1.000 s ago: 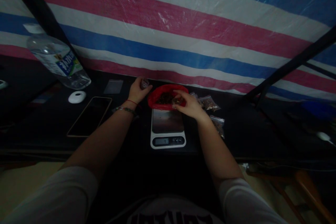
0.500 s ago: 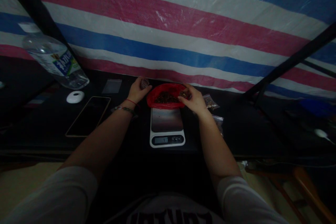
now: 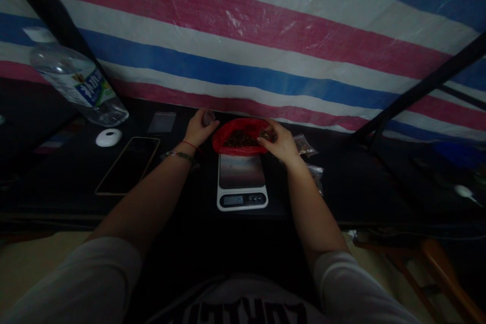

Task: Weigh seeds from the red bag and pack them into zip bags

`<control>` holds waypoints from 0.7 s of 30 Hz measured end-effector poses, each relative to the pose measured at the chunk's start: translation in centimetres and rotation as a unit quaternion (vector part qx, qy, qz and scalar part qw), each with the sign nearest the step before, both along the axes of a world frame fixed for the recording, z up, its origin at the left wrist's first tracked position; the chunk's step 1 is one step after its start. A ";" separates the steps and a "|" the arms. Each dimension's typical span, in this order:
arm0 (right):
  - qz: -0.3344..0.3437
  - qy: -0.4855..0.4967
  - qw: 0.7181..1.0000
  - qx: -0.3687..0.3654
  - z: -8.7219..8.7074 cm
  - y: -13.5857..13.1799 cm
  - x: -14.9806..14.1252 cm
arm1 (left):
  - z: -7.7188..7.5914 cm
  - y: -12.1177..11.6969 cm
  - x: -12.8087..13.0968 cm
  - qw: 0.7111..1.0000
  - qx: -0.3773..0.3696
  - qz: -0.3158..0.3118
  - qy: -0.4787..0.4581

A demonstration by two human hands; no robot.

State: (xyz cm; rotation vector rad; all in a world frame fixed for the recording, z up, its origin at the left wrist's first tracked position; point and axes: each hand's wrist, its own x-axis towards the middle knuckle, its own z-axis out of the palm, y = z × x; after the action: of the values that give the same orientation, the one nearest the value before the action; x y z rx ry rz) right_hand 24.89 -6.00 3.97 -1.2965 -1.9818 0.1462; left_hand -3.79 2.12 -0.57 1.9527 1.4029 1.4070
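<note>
A red plastic bag, its mouth spread wide, rests on the back of a white digital kitchen scale. Dark brown dried bits lie inside it. Left of the bag, my left hand is closed around a small clear container, its exact kind too dim to make out. At the bag's right rim my right hand grips a small clear thing with brown bits between thumb and fingers. The scale's display is lit and shows a two-digit number.
Small zip bags of brown bits lie beyond my right forearm, with another zip bag nearer. On the left are a flat zip bag, a phone, a white earbud case and a water bottle. A striped tarp hangs behind.
The number on the scale's display has changed and looks lower. Both hands keep nearly the same places and holds; the whole view has shifted slightly.
</note>
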 end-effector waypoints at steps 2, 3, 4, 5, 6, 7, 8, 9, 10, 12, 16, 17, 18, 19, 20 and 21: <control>0.000 -0.001 1.000 0.002 0.0 0.0 0.0 | -0.1 0.1 0.0 1.000 0.000 0.004 0.004; 0.001 -0.003 1.000 0.004 0.0 0.0 0.0 | -0.1 0.1 0.0 1.000 0.001 0.006 0.005; 0.002 -0.003 1.000 0.005 0.0 0.0 0.0 | -0.1 0.2 0.0 1.000 0.003 0.006 0.006; 0.003 -0.004 1.000 0.006 0.0 0.0 0.0 | -0.1 0.2 0.0 1.000 0.005 0.006 0.005; 0.003 -0.004 1.000 0.007 0.0 0.0 0.0 | -0.1 0.2 0.0 1.000 0.007 0.005 0.004; 0.003 -0.005 1.000 0.007 0.0 0.0 -0.1 | -0.1 0.2 -0.1 1.000 0.009 0.004 0.003; 0.002 -0.006 1.000 0.006 0.0 0.0 -0.1 | 0.0 0.2 -0.1 1.000 0.011 0.002 0.002; 0.001 -0.007 1.000 0.005 0.1 -0.1 -0.1 | 0.0 0.2 -0.1 1.000 0.013 -0.001 0.002; 0.000 -0.007 1.000 0.003 0.1 -0.1 -0.1 | 0.0 0.2 -0.2 1.000 0.016 -0.008 0.003; -0.001 -0.006 1.000 -0.002 0.2 -0.2 -0.2 | 0.0 0.1 -0.2 0.999 0.018 -0.036 0.008; 0.004 -0.006 1.000 -0.022 0.4 -0.3 -0.5 | 0.1 -0.3 0.3 0.988 -0.007 -0.135 0.071; 0.008 -0.009 0.999 -0.031 0.4 -0.3 -0.6 | 0.1 -0.3 0.5 0.985 -0.012 -0.145 0.097; 0.014 -0.013 0.999 -0.038 0.4 -0.3 -0.6 | 0.1 -0.3 0.7 0.982 -0.015 -0.142 0.121; 0.021 -0.018 0.999 -0.044 0.4 -0.3 -0.7 | 0.0 -0.2 0.8 0.981 -0.017 -0.129 0.142; 0.027 -0.023 0.998 -0.047 0.4 -0.3 -0.8 | 0.0 -0.1 0.9 0.981 -0.022 -0.108 0.158; 0.031 -0.027 0.998 -0.049 0.3 -0.3 -0.9 | 0.0 0.0 0.9 0.981 -0.031 -0.087 0.169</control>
State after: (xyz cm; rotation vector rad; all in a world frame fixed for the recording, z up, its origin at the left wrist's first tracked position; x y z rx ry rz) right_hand 24.03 -6.33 4.28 -1.3139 -2.0841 0.2441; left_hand -2.90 2.16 -0.61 2.2880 1.3516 0.9752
